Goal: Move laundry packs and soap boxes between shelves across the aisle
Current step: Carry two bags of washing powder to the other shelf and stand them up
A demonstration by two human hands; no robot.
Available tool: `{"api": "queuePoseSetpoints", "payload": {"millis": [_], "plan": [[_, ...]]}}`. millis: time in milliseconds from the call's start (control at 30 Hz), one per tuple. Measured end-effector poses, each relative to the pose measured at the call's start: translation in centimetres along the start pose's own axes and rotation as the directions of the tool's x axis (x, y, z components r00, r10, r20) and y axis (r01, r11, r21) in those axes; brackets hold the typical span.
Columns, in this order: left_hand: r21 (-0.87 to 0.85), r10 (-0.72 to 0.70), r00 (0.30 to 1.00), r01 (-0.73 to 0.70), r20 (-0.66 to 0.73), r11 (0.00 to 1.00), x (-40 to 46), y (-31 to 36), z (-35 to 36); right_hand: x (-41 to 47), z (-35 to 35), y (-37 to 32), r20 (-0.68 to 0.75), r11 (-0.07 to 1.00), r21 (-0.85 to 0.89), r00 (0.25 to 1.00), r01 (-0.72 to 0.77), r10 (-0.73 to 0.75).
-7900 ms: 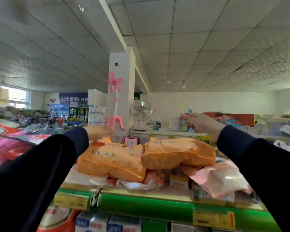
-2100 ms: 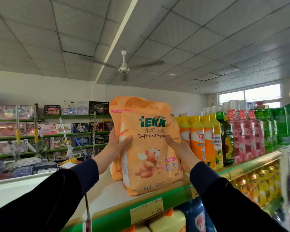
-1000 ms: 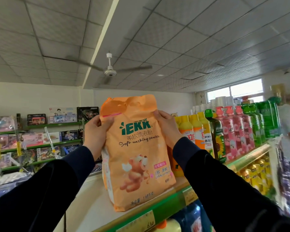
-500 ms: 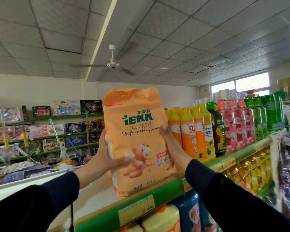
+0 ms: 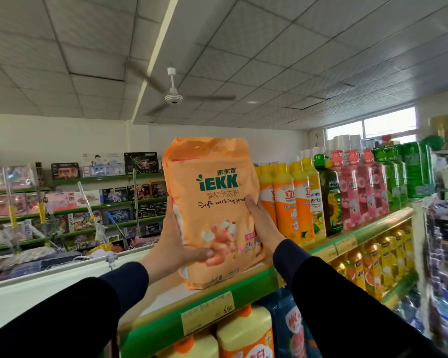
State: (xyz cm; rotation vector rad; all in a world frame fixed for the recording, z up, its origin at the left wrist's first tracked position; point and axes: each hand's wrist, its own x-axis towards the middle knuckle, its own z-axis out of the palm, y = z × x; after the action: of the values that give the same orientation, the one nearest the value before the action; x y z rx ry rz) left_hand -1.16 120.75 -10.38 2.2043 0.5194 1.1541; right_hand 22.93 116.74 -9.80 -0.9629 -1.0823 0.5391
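Note:
An orange laundry powder pack (image 5: 215, 202) marked iEKK stands upright on the top shelf (image 5: 217, 298) with the green front rail. A second orange pack shows just behind its left edge. My left hand (image 5: 176, 244) grips the front pack's left side, thumb across its lower front. On the pack's right edge my right hand (image 5: 263, 223) holds it, fingers behind and thumb on the front. The pack's bottom rests on the shelf near the front edge.
Orange, yellow, dark green, pink and green bottles (image 5: 347, 195) stand in a row on the same shelf to the right of the pack. More bottles (image 5: 243, 334) fill the shelf below. Toy boxes (image 5: 101, 200) line shelves across the aisle at left. A ceiling fan (image 5: 173, 98) hangs overhead.
Earlier both arms reached over lying orange packs on another shelf. Since then the pack was stood on this shelf; in the last second my hands slid lower along its sides.

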Motion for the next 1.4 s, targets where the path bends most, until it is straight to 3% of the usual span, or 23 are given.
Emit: {"api": "queuePoseSetpoints", "payload": {"millis": [167,267,433,600,800,1067,1167,1267,1400], "plan": [[0.105,0.015,1.000,-0.018,0.026,0.994,-0.7,0.5,0.0,-1.3,-0.4,-0.4,0.031,1.000,-0.002,1.000,0.000,0.000],[-0.017,-0.035,0.999,0.036,0.034,0.999,-0.9,0.5,-0.4,-1.9,-0.5,-0.6,0.028,1.000,0.007,1.000,-0.003,0.003],[-0.179,-0.169,0.979,0.146,-0.117,0.973,-0.5,0.3,-1.0,-2.1,-1.1,-0.9,0.041,1.000,-0.010,0.999,-0.021,0.021],[-0.197,-0.087,0.986,0.058,-0.140,0.979,0.2,-0.1,-0.4,-2.1,-1.2,-0.6,0.047,0.999,-0.039,0.999,-0.021,0.023],[-0.236,-0.104,0.983,0.067,-0.150,0.969,0.0,0.5,-0.3,-2.1,-0.9,-0.3,0.039,0.999,-0.032,0.999,-0.014,0.016],[-0.111,0.004,0.935,-0.046,-0.354,0.993,-0.9,3.4,0.4,-3.0,-0.2,-0.8,-0.080,0.994,-0.052,0.991,0.101,-0.105],[0.058,0.170,0.894,-0.160,-0.415,0.985,-1.4,4.2,0.9,-4.8,-0.5,-1.9,-0.103,0.973,-0.178,0.980,0.149,-0.169],[0.169,0.204,0.882,-0.144,-0.425,0.975,-1.4,4.1,1.5,-7.8,-1.3,-3.4,-0.126,0.883,-0.429,0.955,0.192,-0.269],[0.187,0.341,0.883,-0.293,-0.323,0.938,-2.5,4.8,2.0,-12.8,-2.1,-6.0,-0.164,0.743,-0.641,0.910,0.194,-0.380]]}}
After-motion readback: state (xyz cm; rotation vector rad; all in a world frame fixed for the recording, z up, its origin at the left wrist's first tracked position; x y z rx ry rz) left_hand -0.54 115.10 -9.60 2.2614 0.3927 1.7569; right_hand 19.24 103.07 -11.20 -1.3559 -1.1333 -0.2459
